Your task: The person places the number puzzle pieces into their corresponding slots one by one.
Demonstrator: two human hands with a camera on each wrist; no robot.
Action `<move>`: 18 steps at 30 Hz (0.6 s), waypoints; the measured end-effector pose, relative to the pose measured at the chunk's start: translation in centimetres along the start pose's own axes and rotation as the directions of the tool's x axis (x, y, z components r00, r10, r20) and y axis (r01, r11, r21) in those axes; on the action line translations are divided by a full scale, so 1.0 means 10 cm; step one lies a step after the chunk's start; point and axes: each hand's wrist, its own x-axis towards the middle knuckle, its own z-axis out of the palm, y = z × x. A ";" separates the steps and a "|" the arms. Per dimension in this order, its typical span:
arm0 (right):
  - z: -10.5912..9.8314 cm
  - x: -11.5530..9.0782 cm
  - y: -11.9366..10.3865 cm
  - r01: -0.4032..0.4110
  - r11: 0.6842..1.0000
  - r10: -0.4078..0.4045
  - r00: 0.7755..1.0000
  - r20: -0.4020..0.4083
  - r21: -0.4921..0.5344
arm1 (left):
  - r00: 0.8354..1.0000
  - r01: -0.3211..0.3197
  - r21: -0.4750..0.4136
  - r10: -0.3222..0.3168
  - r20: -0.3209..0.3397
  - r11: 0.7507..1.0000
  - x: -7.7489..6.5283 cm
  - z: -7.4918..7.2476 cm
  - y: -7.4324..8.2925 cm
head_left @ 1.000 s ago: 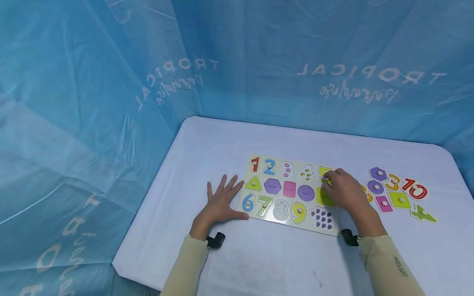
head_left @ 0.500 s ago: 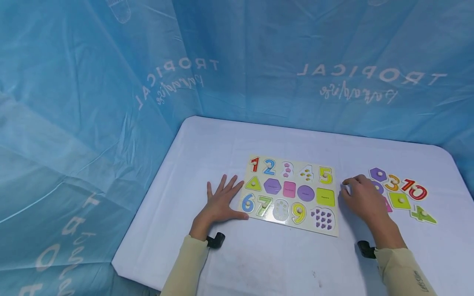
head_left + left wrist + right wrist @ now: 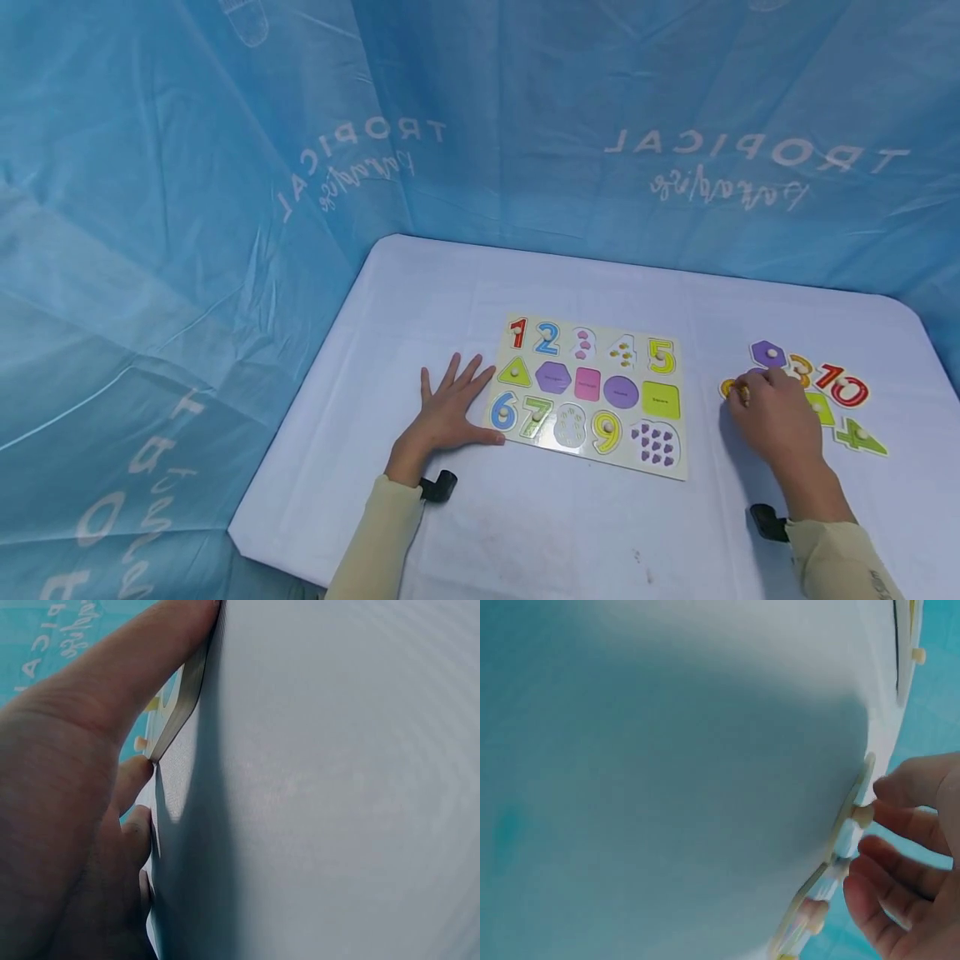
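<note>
A wooden number-and-shape puzzle board point(image 3: 551, 423) lies flat on the table. My left hand point(image 3: 447, 414) is spread at its left edge, fingertips and thumb against it; the left wrist view shows the thumb point(image 3: 127, 671) along the board's side. My right hand point(image 3: 780, 421) is over the loose pieces to the right, fingers bent. Thumb and forefinger are at the wooden knob point(image 3: 863, 816) of an orange puzzle piece point(image 3: 726, 388), the forefinger seeming to touch it, the thumb slightly apart. That piece's shape is mostly hidden, and it lies on the table.
Loose pieces around the right hand include a purple hexagon point(image 3: 767, 354), an orange 3 point(image 3: 801, 367), a red 10 point(image 3: 842, 387), a green square point(image 3: 822, 408) and a green 4 point(image 3: 859, 436). The white table point(image 3: 562, 533) meets blue curtains point(image 3: 525, 167) behind.
The right hand has let go of the yellow 5, now in the board's top right slot, and moved right to the loose pieces. The left hand stays in place.
</note>
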 end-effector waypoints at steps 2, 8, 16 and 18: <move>-0.01 -0.01 0.04 -0.016 1.000 0.016 1.000 0.002 -0.009 | 1.000 0.004 0.003 -0.004 0.002 1.000 0.00 0.00 0.00; 0.01 -0.02 0.09 -0.029 1.000 0.029 1.000 -0.002 0.002 | 1.000 0.007 0.002 -0.007 0.006 1.000 0.00 0.01 -0.01; 0.04 -0.02 0.06 -0.002 1.000 0.002 1.000 -0.021 -0.001 | 1.000 0.004 0.002 -0.004 0.007 1.000 0.01 0.00 0.00; 0.03 -0.01 0.06 0.006 1.000 -0.006 1.000 -0.023 0.000 | 1.000 0.004 0.000 -0.004 0.006 1.000 0.01 0.00 0.00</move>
